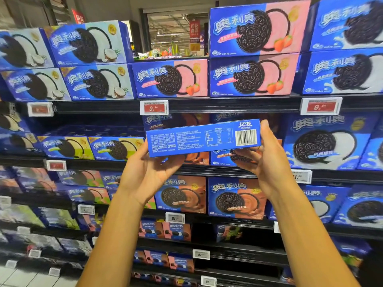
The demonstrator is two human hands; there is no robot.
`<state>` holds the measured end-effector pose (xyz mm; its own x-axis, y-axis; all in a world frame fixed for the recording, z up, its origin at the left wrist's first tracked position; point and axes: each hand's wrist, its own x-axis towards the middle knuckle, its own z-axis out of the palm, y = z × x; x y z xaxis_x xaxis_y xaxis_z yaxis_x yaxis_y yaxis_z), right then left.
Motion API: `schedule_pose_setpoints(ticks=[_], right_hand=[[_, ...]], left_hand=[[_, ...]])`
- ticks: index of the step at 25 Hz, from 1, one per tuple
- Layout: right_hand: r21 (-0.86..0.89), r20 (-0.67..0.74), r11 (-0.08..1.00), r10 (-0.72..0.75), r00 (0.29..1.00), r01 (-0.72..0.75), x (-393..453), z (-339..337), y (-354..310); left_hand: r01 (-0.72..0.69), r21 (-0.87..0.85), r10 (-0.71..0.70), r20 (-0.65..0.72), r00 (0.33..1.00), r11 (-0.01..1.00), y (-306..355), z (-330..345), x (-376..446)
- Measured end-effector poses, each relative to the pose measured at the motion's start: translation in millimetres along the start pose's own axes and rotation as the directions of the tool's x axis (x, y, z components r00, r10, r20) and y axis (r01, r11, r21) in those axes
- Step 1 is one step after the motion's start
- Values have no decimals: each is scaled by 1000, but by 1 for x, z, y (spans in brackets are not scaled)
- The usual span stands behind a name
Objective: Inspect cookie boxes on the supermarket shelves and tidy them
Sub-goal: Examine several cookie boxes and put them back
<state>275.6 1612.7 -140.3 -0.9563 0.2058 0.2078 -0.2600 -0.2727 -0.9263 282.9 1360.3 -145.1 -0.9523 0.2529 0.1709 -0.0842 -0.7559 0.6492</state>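
Both hands are holding a blue Oreo box (pixel 204 137) up, narrow barcode side facing the camera — left hand (pixel 149 172) cupping its lower left end, right hand (pixel 263 160) gripping the right end, fingers curled round it. The box is blocking chocolate Oreo boxes (pixel 196 158) on the second shelf (pixel 116 165). Strawberry Oreo boxes (pixel 170 78) are sitting above a 9.90 price tag (pixel 154 107) — chocolate ones (pixel 236 198) below.
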Motion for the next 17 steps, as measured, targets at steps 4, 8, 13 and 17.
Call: schedule_pose_setpoints(ticks=[4,8,13,17], right_hand=[[61,65,998,-17,998,13,-1,-5,-2],[39,116,997,-77,990,73,0,-8,-7],[29,196,996,-91,976,87,-1,-13,2],[12,192,991,-130,973,130,-2,-15,5]], left_hand=[[-37,72,29,109,994,997,3,-6,-1],[-145,284,102,160,982,948,10,-8,0],[-301,519,293,100,951,800,6,-3,1],[-348,580,340,127,932,736,7,-6,1]])
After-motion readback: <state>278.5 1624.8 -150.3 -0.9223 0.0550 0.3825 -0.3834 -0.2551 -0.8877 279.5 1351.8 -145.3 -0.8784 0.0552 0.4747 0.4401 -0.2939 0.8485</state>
